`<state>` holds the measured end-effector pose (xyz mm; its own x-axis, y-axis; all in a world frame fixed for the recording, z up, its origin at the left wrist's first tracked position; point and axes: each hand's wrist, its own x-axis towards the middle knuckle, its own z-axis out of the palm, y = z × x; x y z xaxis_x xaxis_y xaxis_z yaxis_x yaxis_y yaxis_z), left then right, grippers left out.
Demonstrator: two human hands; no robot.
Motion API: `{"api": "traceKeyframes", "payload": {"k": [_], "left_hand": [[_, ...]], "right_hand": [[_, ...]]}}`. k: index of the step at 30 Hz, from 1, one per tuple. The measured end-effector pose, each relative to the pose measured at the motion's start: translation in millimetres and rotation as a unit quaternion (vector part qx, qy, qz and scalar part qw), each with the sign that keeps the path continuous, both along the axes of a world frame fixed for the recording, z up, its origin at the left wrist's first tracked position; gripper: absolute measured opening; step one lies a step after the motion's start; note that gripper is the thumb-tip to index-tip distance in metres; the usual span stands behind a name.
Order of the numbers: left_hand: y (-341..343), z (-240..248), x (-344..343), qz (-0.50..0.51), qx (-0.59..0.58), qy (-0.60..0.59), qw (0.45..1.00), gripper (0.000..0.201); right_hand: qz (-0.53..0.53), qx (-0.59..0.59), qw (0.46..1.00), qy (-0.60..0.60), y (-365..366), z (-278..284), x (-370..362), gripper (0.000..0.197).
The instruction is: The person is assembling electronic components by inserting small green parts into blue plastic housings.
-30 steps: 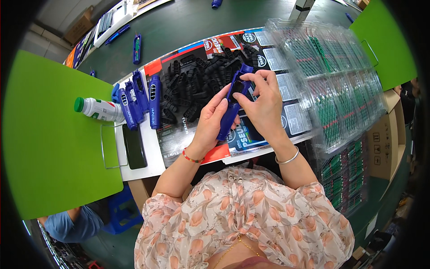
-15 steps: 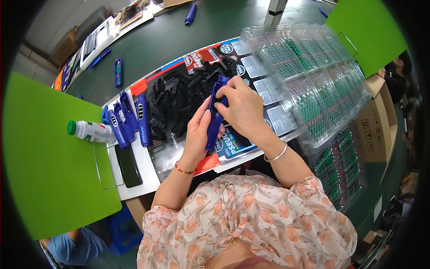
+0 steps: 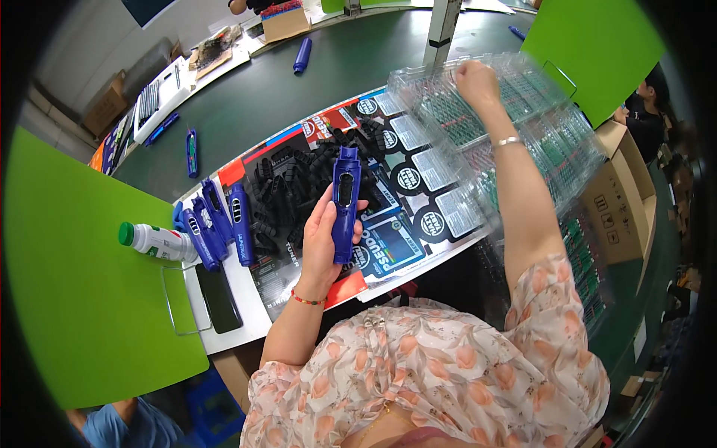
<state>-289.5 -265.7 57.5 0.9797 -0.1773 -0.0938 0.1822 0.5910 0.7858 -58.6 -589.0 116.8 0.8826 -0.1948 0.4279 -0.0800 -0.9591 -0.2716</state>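
Upright in my left hand (image 3: 319, 243) is a blue-purple plastic casing (image 3: 345, 224), a long shell with a dark oval window. My fingers wrap round its lower half. My right hand (image 3: 478, 84) is over the far part of the clear plastic trays (image 3: 461, 128), which hold rows of green circuit boards. Its fingers are curled closed, and whatever they pinch is hidden. Beyond the held casing lies a heap of small black plastic parts (image 3: 287, 183) on printed sheets (image 3: 392, 243). Several more blue-purple casings (image 3: 239, 224) lie to the left.
A white bottle with a green cap (image 3: 158, 242) and a dark phone (image 3: 218, 300) lie at the left, beside a green panel (image 3: 82, 276). More blue casings (image 3: 302, 56) lie farther off. A cardboard box (image 3: 624, 198) stands right; a post (image 3: 442, 33) rises behind the trays. Other people are nearby.
My right hand has left the casing and reached far right to the trays. My left hand still holds the casing, now with its oval window facing up. The view has shifted slightly.
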Motion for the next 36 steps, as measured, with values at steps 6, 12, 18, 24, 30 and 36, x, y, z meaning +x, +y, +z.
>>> {"api": "traceKeyframes", "payload": {"k": [6, 12, 18, 24, 30, 36], "left_hand": [[8, -6, 0, 0.036, 0.002, 0.001, 0.999, 0.050], [5, -4, 3, 0.034, 0.000, -0.008, 0.999, 0.049], [3, -4, 7, 0.008, -0.012, -0.008, 1.000, 0.049], [9, -7, 5, 0.013, -0.045, 0.003, 0.999, 0.050], [6, 0, 0, 0.012, -0.057, 0.007, 0.998, 0.048], [6, -1, 1, -0.002, -0.056, -0.020, 0.998, 0.048]], "right_hand": [[-0.048, 0.027, 0.992, 0.117, -38, -27, 29, 0.025], [-0.112, 0.026, 0.983, 0.141, -47, -18, 37, 0.024], [0.016, 0.069, 0.993, -0.097, 4, 51, -32, 0.035], [0.316, 0.555, 0.769, 0.000, 130, 35, -168, 0.033], [0.319, 0.616, 0.717, 0.073, 160, -7, -206, 0.027], [0.325, 0.601, 0.724, 0.094, 161, -14, -204, 0.025]]}}
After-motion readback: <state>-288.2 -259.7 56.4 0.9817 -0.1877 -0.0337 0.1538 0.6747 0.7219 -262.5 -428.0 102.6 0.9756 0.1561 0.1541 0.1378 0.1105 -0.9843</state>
